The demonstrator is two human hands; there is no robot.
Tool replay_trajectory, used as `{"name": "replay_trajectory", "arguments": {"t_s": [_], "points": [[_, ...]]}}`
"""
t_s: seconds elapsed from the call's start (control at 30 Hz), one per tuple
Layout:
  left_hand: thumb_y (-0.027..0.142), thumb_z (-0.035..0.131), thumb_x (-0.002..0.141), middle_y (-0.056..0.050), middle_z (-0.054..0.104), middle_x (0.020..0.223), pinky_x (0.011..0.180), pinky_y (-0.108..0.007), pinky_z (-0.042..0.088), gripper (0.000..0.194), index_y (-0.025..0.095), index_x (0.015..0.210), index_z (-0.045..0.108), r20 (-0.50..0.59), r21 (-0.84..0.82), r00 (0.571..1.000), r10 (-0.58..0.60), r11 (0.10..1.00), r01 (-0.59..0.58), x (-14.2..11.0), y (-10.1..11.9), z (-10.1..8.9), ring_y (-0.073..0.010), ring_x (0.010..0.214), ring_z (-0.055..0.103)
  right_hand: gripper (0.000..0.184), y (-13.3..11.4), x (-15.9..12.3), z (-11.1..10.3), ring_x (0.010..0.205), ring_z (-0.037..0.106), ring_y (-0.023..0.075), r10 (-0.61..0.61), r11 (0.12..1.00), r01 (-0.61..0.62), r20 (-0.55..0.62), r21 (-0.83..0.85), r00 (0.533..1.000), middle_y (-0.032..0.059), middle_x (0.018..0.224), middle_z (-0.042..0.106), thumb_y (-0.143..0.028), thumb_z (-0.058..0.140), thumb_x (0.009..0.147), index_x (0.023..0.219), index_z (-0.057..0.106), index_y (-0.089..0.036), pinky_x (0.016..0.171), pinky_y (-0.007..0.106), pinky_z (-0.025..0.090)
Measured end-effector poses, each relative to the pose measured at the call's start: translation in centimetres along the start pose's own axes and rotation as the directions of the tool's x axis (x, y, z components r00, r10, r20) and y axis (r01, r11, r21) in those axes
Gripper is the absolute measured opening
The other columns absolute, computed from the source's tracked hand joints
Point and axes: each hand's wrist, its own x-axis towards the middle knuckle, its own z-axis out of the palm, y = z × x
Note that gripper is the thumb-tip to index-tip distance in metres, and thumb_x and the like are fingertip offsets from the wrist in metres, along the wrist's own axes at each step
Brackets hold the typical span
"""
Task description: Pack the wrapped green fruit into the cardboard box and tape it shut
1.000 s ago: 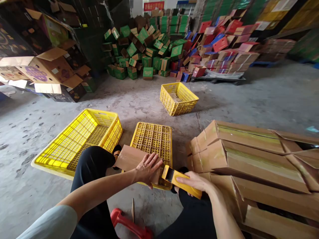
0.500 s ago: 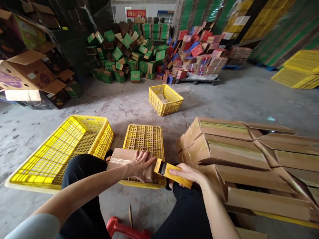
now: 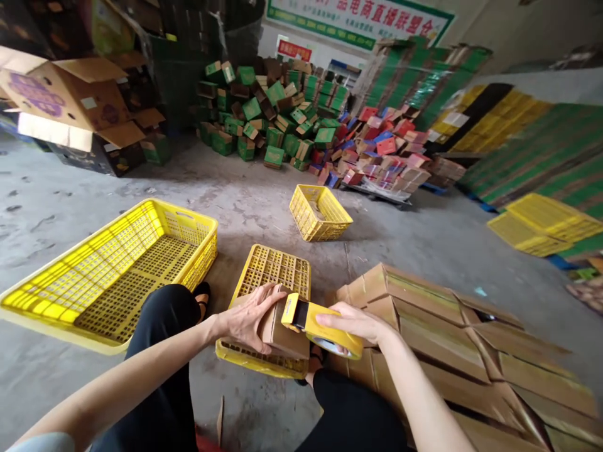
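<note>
Our left hand [image 3: 249,317] grips a carton [image 3: 289,342] near the lower edge of an upturned crate [image 3: 282,270], center frame; our right hand [image 3: 351,323] grasps a tape dispenser [image 3: 325,323] at its edge. Taping appears unfinished. Floor [image 3: 254,220] opens above; stacked cartons [image 3: 428,329] crowd lower right.

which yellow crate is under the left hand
The middle crate, gridded face up beneath the cardboard box; the left crate and far crate show open insides.
</note>
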Motion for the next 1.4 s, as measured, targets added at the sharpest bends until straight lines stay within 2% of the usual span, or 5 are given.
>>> {"name": "replay_trajectory", "arguments": {"t_s": [0.23,0.43,0.7,0.93,1.4], "points": [[0.082,0.090,0.051,-0.027,0.011,0.173,0.126,-0.068,0.025,0.151,0.020,0.168,0.017,-0.026,-0.042,0.996,-0.087,0.995,0.086,-5.2,-2.9,-4.4,-0.0516,0.160,0.012,0.068,-6.7,5.2,2.1,0.048,0.063,0.0144,-0.013,1.000,0.014,0.089,-0.015,0.996,0.0021,0.063,0.070,-0.080,0.071,0.078,0.093,0.071,-0.014,0.045,0.022,0.049],[0.083,0.087,0.058,-0.026,0.013,0.175,0.128,-0.070,0.016,0.146,0.019,0.168,0.016,-0.180,-0.161,0.980,-0.082,0.986,0.053,-7.4,-2.0,-4.2,-0.0511,0.161,0.008,0.068,-11.0,6.4,4.3,0.047,0.060,0.0137,0.021,1.000,-0.018,0.120,-0.024,0.993,0.0011,0.061,0.069,-0.081,0.073,0.074,0.089,0.069,-0.015,0.044,0.023,0.049],[0.070,0.080,0.080,-0.021,0.045,0.161,0.125,-0.058,0.034,0.113,0.021,0.164,0.024,-0.362,-0.278,0.919,-0.157,0.959,0.054,-7.3,-0.8,-3.6,-0.0404,0.149,0.045,0.068,-11.2,5.5,5.0,0.046,0.058,0.0122,0.006,0.999,-0.001,0.130,-0.039,0.991,-0.0003,0.060,0.066,-0.083,0.071,0.075,0.085,0.068,-0.016,0.044,0.021,0.047],[0.068,0.081,0.079,-0.018,0.042,0.164,0.129,-0.067,0.011,0.112,0.025,0.165,0.023,-0.277,-0.284,0.933,-0.228,0.947,0.148,-7.8,-1.3,-3.6,-0.0413,0.152,0.040,0.064,-11.0,5.9,4.6,0.046,0.061,0.0128,-0.003,0.995,0.020,0.169,-0.096,0.986,0.0013,0.064,0.069,-0.079,0.071,0.081,0.088,0.068,-0.015,0.044,0.022,0.049],[0.077,0.075,0.080,-0.019,0.040,0.166,0.130,-0.066,0.010,0.109,0.022,0.162,0.028,-0.281,-0.231,0.937,-0.206,0.963,0.142,-8.0,-1.6,-2.8,-0.0416,0.157,0.033,0.063,-11.1,5.1,4.7,0.047,0.065,0.0161,0.075,0.963,-0.051,0.084,-0.264,0.994,0.0034,0.062,0.071,-0.080,0.068,0.078,0.085,0.065,-0.018,0.044,0.023,0.050]]}}
